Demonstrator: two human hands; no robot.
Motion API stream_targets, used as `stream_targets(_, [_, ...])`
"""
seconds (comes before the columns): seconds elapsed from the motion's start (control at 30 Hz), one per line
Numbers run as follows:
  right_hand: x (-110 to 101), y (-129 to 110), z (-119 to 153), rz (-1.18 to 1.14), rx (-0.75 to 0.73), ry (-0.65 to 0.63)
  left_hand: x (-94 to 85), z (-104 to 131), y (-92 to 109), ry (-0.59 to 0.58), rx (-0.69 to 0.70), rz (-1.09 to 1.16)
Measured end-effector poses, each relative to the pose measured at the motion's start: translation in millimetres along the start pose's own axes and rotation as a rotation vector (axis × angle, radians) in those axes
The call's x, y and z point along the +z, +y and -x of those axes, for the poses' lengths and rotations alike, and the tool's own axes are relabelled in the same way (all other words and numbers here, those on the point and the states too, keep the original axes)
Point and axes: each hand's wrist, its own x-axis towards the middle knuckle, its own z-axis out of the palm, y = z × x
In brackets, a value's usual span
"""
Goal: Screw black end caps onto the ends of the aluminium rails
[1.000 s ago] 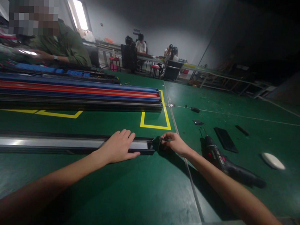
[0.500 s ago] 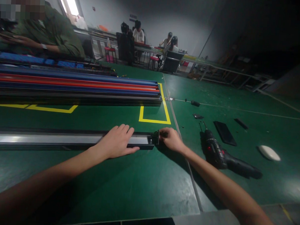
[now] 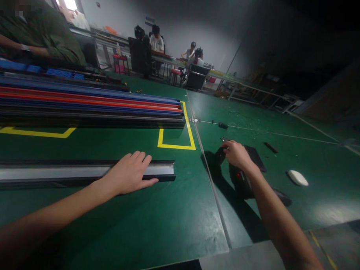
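A long black channel profile [image 3: 161, 177] with a silvery inner strip lies across the left of the green table. My left hand [image 3: 130, 172] is laid over it near its right end, fingers over the far edge and thumb along the near side. Away from that end, my right hand [image 3: 237, 154] pinches a small black end piece [image 3: 221, 153] above the table. Its exact shape is blurred. Under my right wrist lies a black power drill [image 3: 240, 180], partly hidden by the forearm.
Behind the channel is a bundle of blue, red and black profiles [image 3: 133, 106], beside yellow tape marks [image 3: 176, 146]. To the right lie a dark flat slab [image 3: 257, 159], a small black bar [image 3: 270, 147] and a white oval object [image 3: 297, 177]. A co-worker's sleeve [image 3: 53, 40] is at upper left.
My right hand has moved right, away from the channel's end, carrying the black piece with it. The channel's end is now uncovered. My left hand stays on the channel; the view has shifted slightly.
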Motion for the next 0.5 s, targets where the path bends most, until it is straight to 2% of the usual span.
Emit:
stream_targets(0.1, [-11,24,-19,0.132,0.097,0.018,1.5,0,0,0.008,-0.004,0.012])
stream_targets(0.2, [-5,34,-39,0.194,0.136,-0.029,2.8,0,-1,0.024,-0.004,0.021])
stream_targets(0.4, [21,28,-76,0.240,0.138,-0.119,2.8,0,0,0.027,0.010,-0.014])
stream_targets(0.5, [24,24,-90,0.228,0.121,-0.137,2.0,1,0,0.015,0.011,-0.023])
